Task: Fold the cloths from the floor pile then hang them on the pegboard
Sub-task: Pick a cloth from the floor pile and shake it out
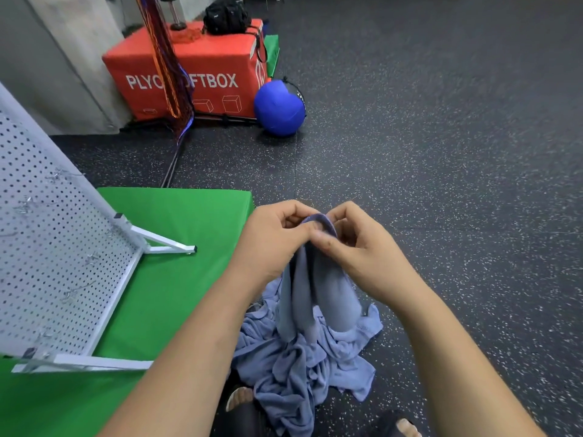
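1. Left hand (274,239): raised above the floor pile, forearm entering from the lower left. Its fingers (295,212) are curled, and the thumb and fingers pinch the top fold of a blue-grey cloth (315,288).
2. Right hand (362,250): close against the left hand, with the thumbs meeting over the cloth. Its fingers are curled and grasp the same top fold from the right side.
3. Cloth: held up by both hands and doubled over at the top. It hangs in long vertical folds. Its lower ends reach the pile beneath, though actual contact cannot be confirmed.
4. Pile (303,364): crumpled cloths of the same blue-grey colour lie on the dark speckled floor (457,152). They sit directly below the hands and just beside the right edge of a green mat (176,279).
5. Pegboard (53,234): a white perforated panel, tilted back on a white frame whose legs stand on the green mat. It is left of the hands and well apart from the pile. Small metal hooks show on its face.
6. Person: a sandalled foot (239,398) shows at the near edge of the pile.
7. Surroundings: a red box (202,67) lettered "PLYO SOFTBOX" stands at the far left, with a black bag (225,17) on top. Coloured cords (167,64) hang in front of it. A blue ball (279,107) rests on the floor against its right side.
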